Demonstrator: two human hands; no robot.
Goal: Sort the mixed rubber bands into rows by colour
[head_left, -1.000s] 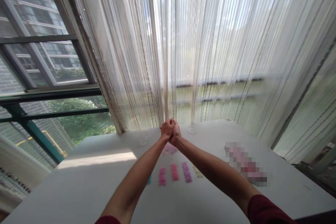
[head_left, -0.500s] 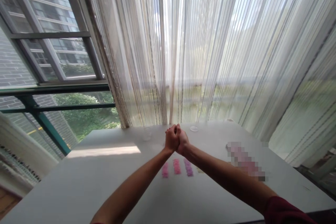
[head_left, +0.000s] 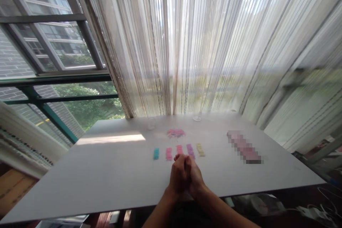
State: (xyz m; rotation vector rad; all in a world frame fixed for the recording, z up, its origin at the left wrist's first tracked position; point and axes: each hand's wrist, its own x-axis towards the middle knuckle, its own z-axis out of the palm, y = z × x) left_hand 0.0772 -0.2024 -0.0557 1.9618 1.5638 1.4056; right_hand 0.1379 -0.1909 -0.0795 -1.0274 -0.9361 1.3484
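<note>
My left hand (head_left: 180, 174) and my right hand (head_left: 197, 178) are clasped together over the near half of the white table (head_left: 107, 178), fingers closed around one another. Their palms are hidden, so I cannot see whether anything is between them. Just beyond the fingertips runs a row of small coloured strips: teal (head_left: 156, 153), pink (head_left: 169, 154), reddish pink (head_left: 179, 148), purple (head_left: 190, 150) and pale yellow (head_left: 200, 149). The hands partly cover the reddish-pink strip. Farther back lies a loose heap of pink bits (head_left: 176, 133), too small to make out.
Toward the back edge stand a see-through cup (head_left: 151, 123) and a small white dish (head_left: 197, 118). A blurred-out pink oblong thing (head_left: 244, 148) lies on the right. Striped sheer curtains (head_left: 200, 42) hang behind the table, with a window (head_left: 53, 46) at the left.
My clasped hands have drawn back toward me, from the far part of the table to its near side. The pink heap and the teal and yellow strips now show.
</note>
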